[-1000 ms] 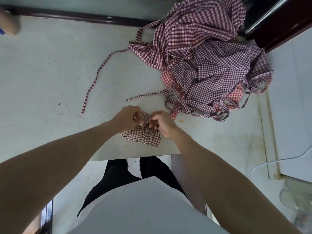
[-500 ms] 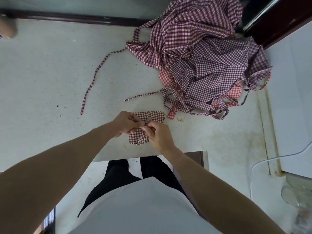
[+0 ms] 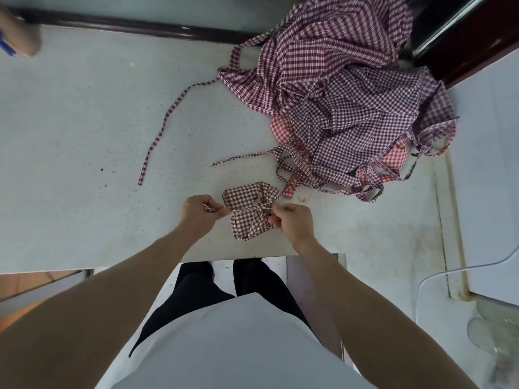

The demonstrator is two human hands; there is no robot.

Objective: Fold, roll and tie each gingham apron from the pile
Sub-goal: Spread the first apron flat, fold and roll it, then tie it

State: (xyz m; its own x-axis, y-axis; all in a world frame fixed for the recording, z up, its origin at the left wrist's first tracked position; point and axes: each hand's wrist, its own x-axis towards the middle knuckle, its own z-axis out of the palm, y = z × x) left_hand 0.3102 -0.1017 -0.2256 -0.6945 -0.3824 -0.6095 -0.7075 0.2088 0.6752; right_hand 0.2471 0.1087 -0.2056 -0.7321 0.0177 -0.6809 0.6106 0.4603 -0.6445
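Hands have drawn apart since half a second ago: then both crowded over the bundle's middle, now they sit either side of it with the tie pulled out straight between them. Head view, only view. Rolled apron (image 3: 250, 210) lies on the table (image 3: 84, 130) at lower centre of frame, just in from the near edge, touching neither the pile nor the loose straps. Left hand (image 3: 198, 216) is to its left, fingers curled, pinching one tie end; a scrap of gingham shows at the fingertips. Right hand (image 3: 292, 221) is to its right, fingers curled, pinching the other end close against the bundle. Tie band (image 3: 250, 209) crosses the bundle's waist and cinches it, cloth flaring above and below. Judgement: the knot is being drawn tight, so this apron is at its last step; whether it is a first or a final knot cannot be told. Bundle's long axis runs roughly up-down in frame, tilted a little, upper end toward the pile, lower end toward the table edge; the tie runs across it, left to right. Pile of aprons (image 3: 351, 102) fills upper right, several ginghams tangled, straps trailing toward frame centre; one long strap (image 3: 165, 127) snakes out to the left. Much of the task remains, judging by the pile. Blurred skin-toned shape at upper left corner, unidentifiable.
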